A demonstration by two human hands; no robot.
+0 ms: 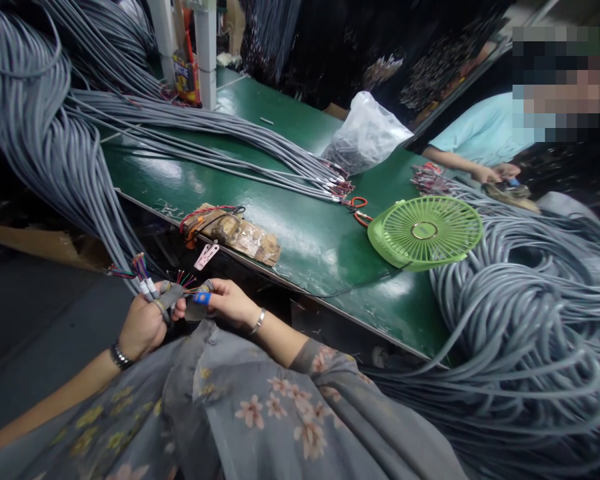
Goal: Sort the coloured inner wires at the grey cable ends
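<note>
My left hand (143, 327) is closed around the ends of several grey cables (123, 257). White sleeves and thin coloured wires (140, 267) fan out above its fingers, and grey wrapping covers the thumb. Close beside it, my right hand (227, 301) pinches the thin coloured wires at a cable end between thumb and fingers. Blue tape (201, 298) is wrapped round a digit of this hand. Both hands are just off the table's near edge, in front of my body. The exact grip at the wire tips is too small to make out.
On the green table (310, 247) lie a taped block (245, 237), a pink clip (207, 255), a bundle of grey cables (220, 137), a plastic bag (365, 133) and a green fan (425, 230). Coiled cables (520, 320) are heaped at right. A co-worker (485, 133) sits opposite.
</note>
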